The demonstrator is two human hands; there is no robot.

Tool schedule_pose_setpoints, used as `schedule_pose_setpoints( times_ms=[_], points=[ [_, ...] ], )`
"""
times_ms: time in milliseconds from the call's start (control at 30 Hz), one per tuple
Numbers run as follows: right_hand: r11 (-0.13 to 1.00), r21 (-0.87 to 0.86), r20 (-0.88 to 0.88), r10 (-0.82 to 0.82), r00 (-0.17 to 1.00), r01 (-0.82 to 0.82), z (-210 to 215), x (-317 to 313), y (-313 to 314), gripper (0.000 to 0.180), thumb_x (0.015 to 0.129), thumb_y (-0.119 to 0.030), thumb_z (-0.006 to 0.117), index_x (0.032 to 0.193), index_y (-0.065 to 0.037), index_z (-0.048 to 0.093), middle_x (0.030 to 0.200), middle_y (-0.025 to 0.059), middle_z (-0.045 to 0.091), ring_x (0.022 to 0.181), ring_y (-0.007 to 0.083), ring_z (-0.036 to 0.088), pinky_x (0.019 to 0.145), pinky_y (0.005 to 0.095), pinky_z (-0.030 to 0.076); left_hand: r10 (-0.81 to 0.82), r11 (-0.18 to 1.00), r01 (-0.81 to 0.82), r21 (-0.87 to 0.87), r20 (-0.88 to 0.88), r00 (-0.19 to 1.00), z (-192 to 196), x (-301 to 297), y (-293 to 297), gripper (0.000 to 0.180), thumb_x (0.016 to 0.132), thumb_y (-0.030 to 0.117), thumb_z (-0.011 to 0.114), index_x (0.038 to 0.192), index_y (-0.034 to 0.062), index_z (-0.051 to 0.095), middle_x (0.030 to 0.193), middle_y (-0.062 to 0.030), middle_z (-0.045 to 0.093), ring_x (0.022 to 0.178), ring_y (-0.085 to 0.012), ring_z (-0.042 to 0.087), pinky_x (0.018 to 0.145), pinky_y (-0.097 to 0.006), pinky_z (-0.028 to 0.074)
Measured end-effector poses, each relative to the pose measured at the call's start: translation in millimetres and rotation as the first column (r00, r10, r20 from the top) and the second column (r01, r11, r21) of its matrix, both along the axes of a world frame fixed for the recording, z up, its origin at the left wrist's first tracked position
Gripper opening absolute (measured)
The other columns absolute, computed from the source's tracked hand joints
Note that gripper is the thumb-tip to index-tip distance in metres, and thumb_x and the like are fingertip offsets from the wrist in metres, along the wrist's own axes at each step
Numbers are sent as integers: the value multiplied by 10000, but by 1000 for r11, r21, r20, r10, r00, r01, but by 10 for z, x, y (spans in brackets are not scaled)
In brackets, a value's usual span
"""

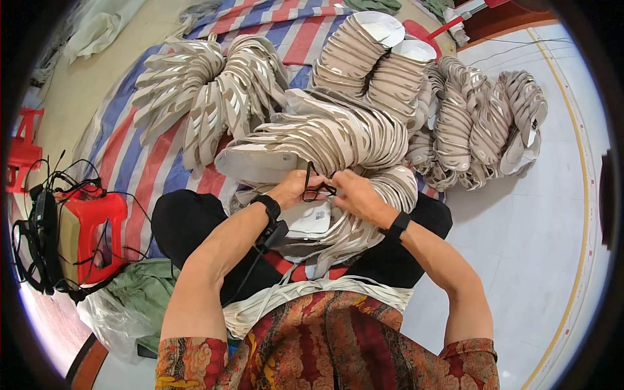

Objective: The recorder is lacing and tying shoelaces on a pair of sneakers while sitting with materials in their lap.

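Hands meeting at mid-frame over the lap, both pinching a thin black cord (316, 186). Left hand (292, 188) is gripping the cord's left side between thumb and fingers, its wrist wearing a black band (269, 207); right hand (354, 194) is gripping the cord's right side, fingers curled, its wrist also wearing a black band (397, 225). Cord is looping just above a bundle of beige shoe-upper pieces (338, 227) that is lying on the person's lap, with a white labelled piece (311, 218) showing on top of it. Larger stacked bundles of the same beige pieces (325, 136) are fanning out just beyond the hands, resting on a red, white and blue striped tarp (143, 162) spread on the floor. Further bundles (484, 123) are lying to the right on pale floor tiles (539, 221). Red plastic stool (94, 234), draped with black cables, is standing well to the left.
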State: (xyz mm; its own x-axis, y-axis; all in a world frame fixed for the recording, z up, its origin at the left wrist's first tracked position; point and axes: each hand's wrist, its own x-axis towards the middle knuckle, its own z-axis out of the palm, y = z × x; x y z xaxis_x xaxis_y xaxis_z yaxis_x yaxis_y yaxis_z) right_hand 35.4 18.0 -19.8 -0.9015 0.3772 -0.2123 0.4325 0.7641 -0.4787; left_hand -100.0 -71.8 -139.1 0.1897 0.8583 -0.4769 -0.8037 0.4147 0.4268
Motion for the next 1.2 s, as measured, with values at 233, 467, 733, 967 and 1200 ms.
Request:
schedule_pose_setpoints(
  times_ms=[233, 467, 733, 967, 1200],
  points=[
    [998, 17, 154, 51, 987, -55, -263, -139, 181, 136, 655, -125, 626, 719, -8, 602, 702, 170, 584, 720, 352, 569, 660, 428, 448, 32, 999, -32, 8, 10, 999, 28, 28, -2, 181, 831, 170, 599, 901, 3, 597, 861, -80, 610, 747, -160, 602, 722, -294, 535],
    [987, 127, 182, 72, 981, -96, -312, -121, 44, 219, 717, -207, 543, 647, -3, 582, 623, 195, 570, 608, 364, 568, 591, 455, 454, 13, 999, -10, 43, -74, 997, 42, 23, -7, 217, 857, 207, 568, 886, -7, 597, 899, -77, 602, 770, -143, 586, 770, -279, 484],
    [933, -359, 59, -12, 998, 33, 285, -30, -96, 269, 747, -194, 507, 578, 15, 498, 484, 132, 477, 433, 253, 433, 462, 350, 365, 39, 996, -37, 80, -32, 999, 124, 60, 13, 227, 826, 215, 598, 895, -1, 606, 882, -63, 616, 828, -155, 585, 805, -300, 472],
    [651, -719, 33, -318, 948, 243, 1034, -142, -130, 286, 862, -161, 460, 601, -43, 449, 566, -6, 436, 549, 68, 411, 550, 213, 370, 37, 996, -34, 77, -34, 999, 41, 96, 62, 223, 830, 193, 593, 916, -12, 598, 922, -92, 624, 858, -171, 593, 823, -318, 473],
    [444, -855, -150, -706, 692, 267, 759, -182, 308, 264, 859, -187, 480, 636, -47, 501, 605, 29, 486, 587, 101, 480, 525, 203, 361, 29, 979, 3, 202, -156, 987, -50, 130, 73, 181, 816, 92, 590, 937, -43, 592, 921, -115, 622, 828, -178, 595, 786, -292, 484]
  ],
)
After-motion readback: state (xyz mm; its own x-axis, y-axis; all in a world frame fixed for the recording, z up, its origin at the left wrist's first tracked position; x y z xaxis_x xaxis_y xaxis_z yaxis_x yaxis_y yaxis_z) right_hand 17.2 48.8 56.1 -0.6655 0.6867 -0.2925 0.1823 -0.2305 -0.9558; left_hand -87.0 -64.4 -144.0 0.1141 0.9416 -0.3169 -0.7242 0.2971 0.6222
